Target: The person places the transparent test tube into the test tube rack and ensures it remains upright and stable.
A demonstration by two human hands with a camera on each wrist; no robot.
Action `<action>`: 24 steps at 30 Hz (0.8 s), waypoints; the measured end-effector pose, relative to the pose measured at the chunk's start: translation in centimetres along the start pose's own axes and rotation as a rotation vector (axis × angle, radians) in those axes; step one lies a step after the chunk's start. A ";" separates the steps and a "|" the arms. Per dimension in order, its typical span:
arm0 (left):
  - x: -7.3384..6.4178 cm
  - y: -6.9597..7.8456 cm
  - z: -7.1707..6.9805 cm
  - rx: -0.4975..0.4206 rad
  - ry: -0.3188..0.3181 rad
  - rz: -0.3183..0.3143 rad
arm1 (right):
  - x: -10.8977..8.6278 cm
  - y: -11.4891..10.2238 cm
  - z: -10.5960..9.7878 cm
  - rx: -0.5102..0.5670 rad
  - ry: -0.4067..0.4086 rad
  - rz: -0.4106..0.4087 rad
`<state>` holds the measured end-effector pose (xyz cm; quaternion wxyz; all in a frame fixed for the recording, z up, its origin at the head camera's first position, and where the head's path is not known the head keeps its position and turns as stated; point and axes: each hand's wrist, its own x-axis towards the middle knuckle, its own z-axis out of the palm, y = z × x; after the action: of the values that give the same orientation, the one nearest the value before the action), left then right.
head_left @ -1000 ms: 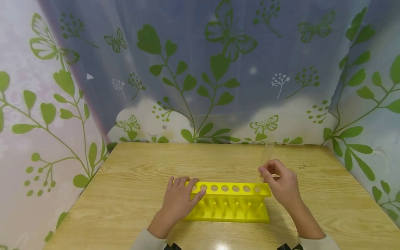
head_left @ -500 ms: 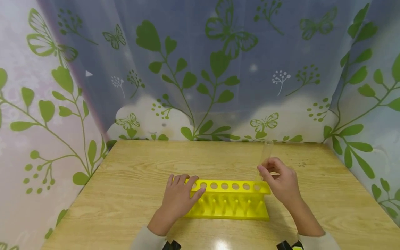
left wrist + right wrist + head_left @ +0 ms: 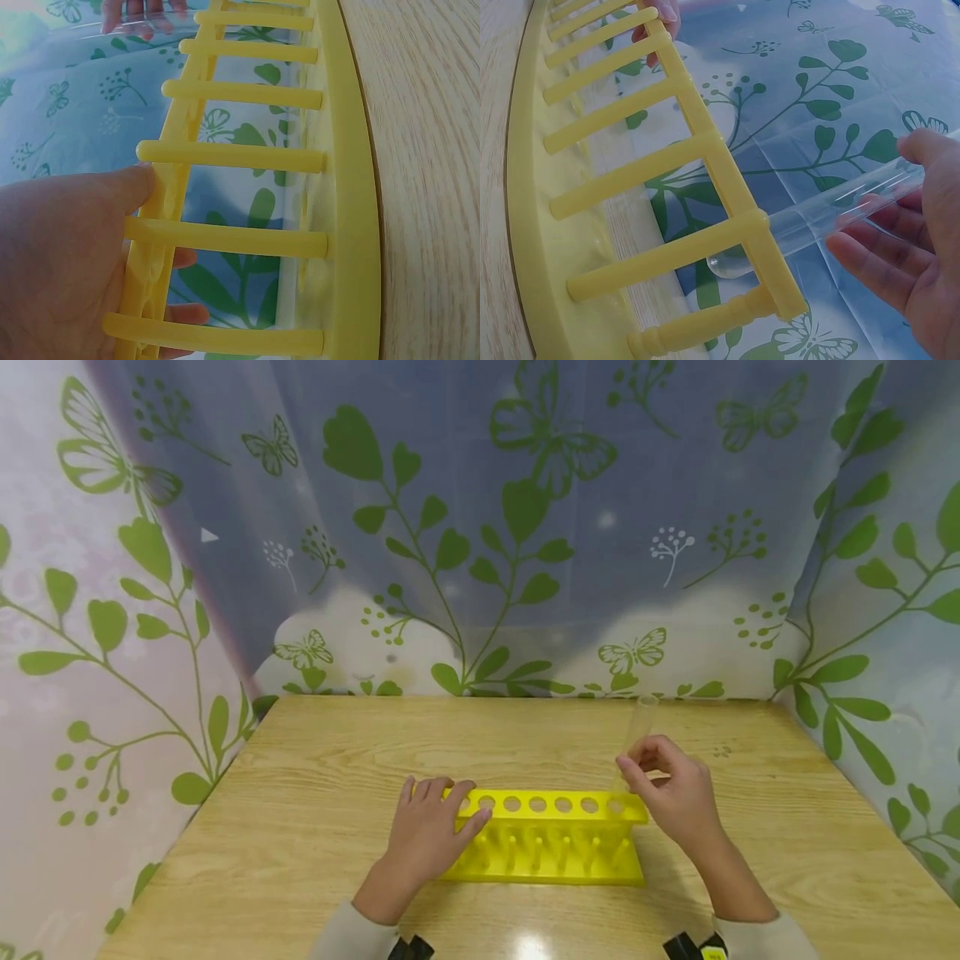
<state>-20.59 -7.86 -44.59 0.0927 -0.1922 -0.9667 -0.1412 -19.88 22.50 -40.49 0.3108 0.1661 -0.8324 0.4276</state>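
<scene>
A yellow test tube rack (image 3: 551, 877) stands on the table, with a row of holes in its top plate and upright pegs on its base. My left hand (image 3: 429, 835) grips the left end of the top plate, thumb at the near edge and fingers over the far side. At the other end, my right hand (image 3: 678, 789) pinches a clear test tube (image 3: 641, 720) between thumb and fingers. The tube leans, its open mouth up and away. In the right wrist view, the tube's rounded bottom (image 3: 730, 264) shows just below the top plate at the end hole.
The wooden table (image 3: 322, 743) reaches back to a curtain (image 3: 480, 552) printed with leaves and butterflies, which also hangs on both sides. A dark wrist device (image 3: 411, 947) shows at each sleeve along the lower edge of the head view.
The head view has tilted slightly, so the scene sits a little higher in it. Both hands, the rack and the test tube keep nearly the same places.
</scene>
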 end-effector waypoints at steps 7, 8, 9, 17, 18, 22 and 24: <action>-0.1 0.2 -0.2 -0.030 -0.012 -0.009 | -0.2 0.6 0.1 -0.008 0.003 0.006; -0.1 0.2 -0.2 -0.028 -0.012 -0.009 | -0.2 0.8 0.2 -0.006 0.002 0.003; -0.1 0.2 -0.2 -0.025 -0.011 -0.008 | -0.2 1.0 0.2 -0.003 0.002 0.002; 0.0 0.1 -0.1 -0.025 0.005 -0.002 | -0.1 1.5 0.1 0.031 -0.013 -0.020; -0.1 0.1 -0.1 -0.026 0.006 -0.001 | -0.1 1.6 0.1 0.030 -0.015 -0.019; -0.1 0.1 -0.1 -0.029 0.003 -0.002 | -0.1 1.6 0.1 0.020 -0.019 -0.013; -0.1 0.1 -0.1 -0.030 0.000 -0.002 | -0.2 1.6 0.1 0.013 -0.018 -0.011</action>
<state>-20.44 -7.84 -44.47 0.0898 -0.1924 -0.9647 -0.1559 -20.67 23.34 -41.65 0.3045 0.1767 -0.8315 0.4298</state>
